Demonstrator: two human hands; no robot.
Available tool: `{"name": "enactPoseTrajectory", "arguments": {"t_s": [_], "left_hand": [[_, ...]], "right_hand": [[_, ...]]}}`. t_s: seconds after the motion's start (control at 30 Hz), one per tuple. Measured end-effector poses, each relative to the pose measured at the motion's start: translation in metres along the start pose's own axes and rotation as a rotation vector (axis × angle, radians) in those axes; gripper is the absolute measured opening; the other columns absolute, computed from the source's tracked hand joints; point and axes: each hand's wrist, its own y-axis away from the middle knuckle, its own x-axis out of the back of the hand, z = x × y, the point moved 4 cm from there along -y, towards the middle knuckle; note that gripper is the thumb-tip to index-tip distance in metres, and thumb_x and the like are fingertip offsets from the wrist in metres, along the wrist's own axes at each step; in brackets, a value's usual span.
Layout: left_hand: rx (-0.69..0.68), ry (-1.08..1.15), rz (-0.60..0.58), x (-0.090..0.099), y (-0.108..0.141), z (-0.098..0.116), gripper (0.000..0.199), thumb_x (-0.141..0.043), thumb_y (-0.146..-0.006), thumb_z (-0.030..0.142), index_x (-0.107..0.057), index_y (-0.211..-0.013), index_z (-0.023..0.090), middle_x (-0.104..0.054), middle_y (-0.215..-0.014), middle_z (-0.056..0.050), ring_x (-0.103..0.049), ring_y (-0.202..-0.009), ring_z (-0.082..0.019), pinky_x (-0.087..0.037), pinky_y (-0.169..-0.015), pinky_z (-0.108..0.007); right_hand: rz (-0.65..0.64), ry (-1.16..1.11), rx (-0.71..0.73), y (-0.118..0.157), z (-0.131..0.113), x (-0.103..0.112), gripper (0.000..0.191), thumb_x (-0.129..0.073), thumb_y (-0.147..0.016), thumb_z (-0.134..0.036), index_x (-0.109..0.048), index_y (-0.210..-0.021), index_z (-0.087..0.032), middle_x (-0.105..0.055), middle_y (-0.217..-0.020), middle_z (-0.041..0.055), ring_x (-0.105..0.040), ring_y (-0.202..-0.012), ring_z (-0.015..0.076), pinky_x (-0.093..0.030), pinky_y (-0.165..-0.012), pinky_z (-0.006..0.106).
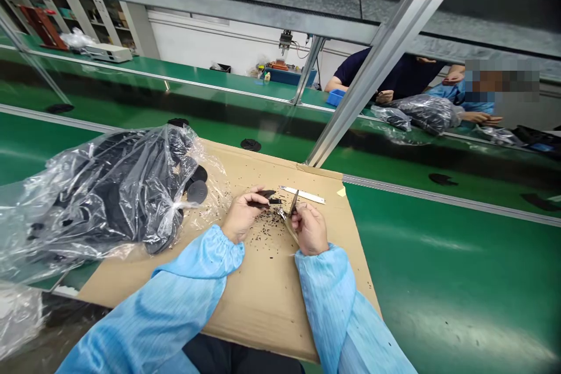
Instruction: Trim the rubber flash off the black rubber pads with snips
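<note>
My left hand (244,216) pinches a small black rubber piece (265,197) between thumb and fingers. My right hand (309,228) is shut on a pair of metal scissors (290,208), whose blades touch or nearly touch that piece. Black crumbs (263,228) lie scattered on the cardboard sheet (267,298) beneath both hands. A white metal strip (302,194) lies just beyond the scissors. To my left, a clear plastic bag (100,193) holds black parts, with black round discs (197,191) at its edge.
The cardboard rests on a green workbench (451,269) with metal rails. An aluminium frame post (385,58) rises ahead. Across the bench, two co-workers (385,73) sit with a plastic bag (425,114) and a blue bin (335,97). Black pieces lie on the green surface.
</note>
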Motion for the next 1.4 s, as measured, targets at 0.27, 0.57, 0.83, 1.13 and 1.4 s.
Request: {"name": "enactPoseTrajectory", "arguments": {"t_s": [0.27, 0.57, 0.83, 1.13, 1.4], "left_hand": [[-0.052, -0.072, -0.075, -0.006, 0.007, 0.007, 0.029, -0.079, -0.058, 0.014, -0.069, -0.086, 0.013, -0.053, -0.131, -0.013, -0.051, -0.121, -0.024, -0.036, -0.105, -0.038], [-0.211, -0.304, -0.104, -0.005, 0.008, 0.011, 0.031, -0.072, -0.07, 0.016, -0.068, -0.101, 0.016, -0.053, -0.132, -0.012, -0.046, -0.126, -0.024, -0.029, -0.11, -0.037], [0.075, 0.005, -0.026, -0.004, 0.006, 0.0, 0.064, -0.081, -0.057, 0.014, -0.057, -0.116, 0.015, -0.065, -0.1, -0.006, -0.06, -0.095, -0.017, -0.043, -0.094, -0.033], [0.2, 0.029, -0.024, -0.006, 0.008, -0.004, 0.062, -0.087, -0.048, 0.018, -0.058, -0.102, 0.014, -0.064, -0.084, -0.003, -0.058, -0.069, -0.012, -0.048, -0.062, -0.025], [0.11, -0.073, 0.047, -0.005, 0.008, 0.001, 0.05, -0.084, -0.051, 0.02, -0.059, -0.093, 0.013, -0.063, -0.076, -0.001, -0.055, -0.057, -0.009, -0.047, -0.054, -0.023]], "right_hand": [[-0.272, -0.303, -0.166, 0.005, -0.009, -0.006, 0.024, -0.061, -0.067, -0.032, -0.044, -0.056, -0.019, -0.033, -0.047, -0.0058, -0.028, -0.039, 0.0067, -0.023, -0.037, 0.02], [-0.51, -0.265, -0.419, 0.01, -0.001, -0.008, 0.023, -0.056, -0.068, -0.033, -0.041, -0.056, -0.02, -0.032, -0.048, -0.0058, -0.022, -0.038, 0.0061, -0.017, -0.036, 0.019], [-0.451, -0.17, -0.409, 0.009, 0.003, -0.012, 0.025, -0.061, -0.07, -0.036, -0.043, -0.063, -0.019, -0.036, -0.051, -0.0063, -0.03, -0.039, 0.0064, -0.02, -0.035, 0.018], [-0.455, -0.155, -0.402, 0.014, 0.002, -0.015, 0.033, -0.072, -0.068, -0.041, -0.049, -0.067, -0.017, -0.042, -0.051, -0.006, -0.036, -0.039, 0.0064, -0.022, -0.037, 0.019], [-0.356, -0.105, -0.288, 0.012, 0.003, -0.017, 0.044, -0.066, -0.072, -0.059, -0.059, -0.075, -0.016, -0.058, -0.058, -0.0005, -0.046, -0.039, 0.0092, -0.033, -0.035, 0.02]]}}
